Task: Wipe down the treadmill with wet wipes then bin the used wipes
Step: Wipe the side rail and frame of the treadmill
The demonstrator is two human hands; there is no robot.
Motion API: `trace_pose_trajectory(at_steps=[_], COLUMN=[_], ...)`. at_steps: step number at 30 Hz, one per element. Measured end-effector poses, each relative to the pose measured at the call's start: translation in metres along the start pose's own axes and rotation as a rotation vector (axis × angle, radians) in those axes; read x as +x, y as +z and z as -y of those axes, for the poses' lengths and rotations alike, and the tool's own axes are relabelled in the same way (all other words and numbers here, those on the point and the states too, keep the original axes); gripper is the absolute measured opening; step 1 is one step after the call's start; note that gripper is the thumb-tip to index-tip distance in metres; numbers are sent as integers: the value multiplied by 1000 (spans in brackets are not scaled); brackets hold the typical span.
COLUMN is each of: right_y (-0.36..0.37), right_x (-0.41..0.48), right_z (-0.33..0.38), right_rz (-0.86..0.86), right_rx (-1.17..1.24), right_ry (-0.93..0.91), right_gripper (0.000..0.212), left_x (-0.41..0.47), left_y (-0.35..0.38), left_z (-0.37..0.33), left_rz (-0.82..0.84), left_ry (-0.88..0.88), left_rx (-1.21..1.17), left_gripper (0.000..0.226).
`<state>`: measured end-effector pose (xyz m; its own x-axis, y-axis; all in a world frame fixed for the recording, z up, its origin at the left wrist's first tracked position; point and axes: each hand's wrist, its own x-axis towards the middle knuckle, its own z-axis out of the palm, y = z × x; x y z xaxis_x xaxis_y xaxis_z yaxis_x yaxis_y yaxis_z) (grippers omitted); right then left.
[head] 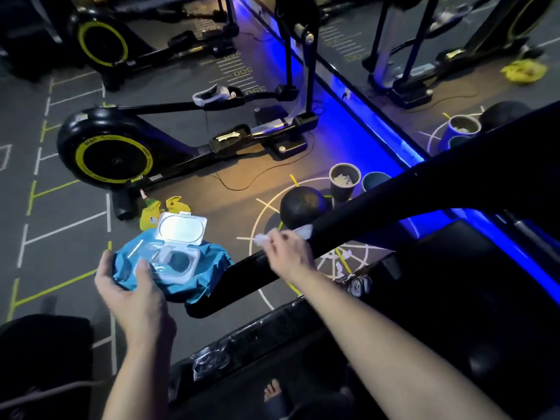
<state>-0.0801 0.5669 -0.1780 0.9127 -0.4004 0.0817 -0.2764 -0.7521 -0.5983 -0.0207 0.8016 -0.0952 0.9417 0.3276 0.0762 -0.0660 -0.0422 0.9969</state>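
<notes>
The left hand (pixel 133 286) grips a blue pack (pixel 172 268) from below, thumb pressed on its top face, and the white lid (pixel 180 227) stands flipped open toward the far side. The right hand (pixel 288 253) is closed around a white wipe (pixel 304 231), pressing it against the black rail (pixel 394 204) of the treadmill, which runs diagonally from lower left up to the right. The pack's right edge sits just beside the rail's lower end. Beyond the rail, on the floor, a dark ball (pixel 301 207) lies near two bins; the nearer bin (pixel 345 181) holds crumpled white wipes, and the other bin (pixel 374 180) is partly hidden by the rail. Open floor lies between the pack and the elliptical (pixel 121 150) at left, save for a yellow bag (pixel 157 212) near the lid's far edge.
</notes>
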Motion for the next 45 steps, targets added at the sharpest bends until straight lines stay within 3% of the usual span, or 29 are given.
trace_pose_trajectory(at_steps=[2,4,8,10,13,15,17,23,27,30,33,36,38,40,42,43,45], right_y=[15,15,-35,-71,-136,-188,-228,-218,-148,-107,-105,-128,-163,-215,-274,-300,-324], right_x=[-3,-2,1,3,17,29,40,59,40,22,6,4,19,40,57,63,79], right_z=[19,28,-10,-56,-138,-178,-210,-261,-209,-170,-145,-153,-174,-205,-234,-246,-278], right_rz=[165,255,-25,-105,-411,-671,-777,-408,-277,-132,19,62,-55,-359,-690,-762,-678], right_rx=[40,264,1165,1297,1188,870,571,-73,56,179,283,641,909,941,746,642,363], right_ry=[-23,83,543,649,668,608,475,201,-94,-197,-202,44,273,425,421,367,256], right_gripper=[15,8,14,18,30,33,26,40,31,35,17,20,19,13,16,20,27], left_x=[-2,-5,-13,-21,-38,-50,-60,-79,-87,-92,-96,-103,-109,-113,-117,-120,-127], left_y=[13,28,65,88,124,142,157,175,178,182,188,197,203,208,212,213,217], left_z=[-7,-13,-21,-19,-14,-11,-8,-5,-6,-9,-12,-16,-20,-21,-21,-20,-20], left_rz=[-8,-8,-16,-2,50,79,95,104,70,58,61,71,79,80,91,103,128], left_ry=[22,28,6,-16,-38,-36,-33,-4,25,49,70,89,100,98,99,102,100], left_rx=[-9,-25,-53,-76,-83,-68,-48,15,57,57,57,25,5,8,11,10,18], left_gripper=[56,55,55,56,55,54,56,54,56,59,58,56,56,55,55,55,55])
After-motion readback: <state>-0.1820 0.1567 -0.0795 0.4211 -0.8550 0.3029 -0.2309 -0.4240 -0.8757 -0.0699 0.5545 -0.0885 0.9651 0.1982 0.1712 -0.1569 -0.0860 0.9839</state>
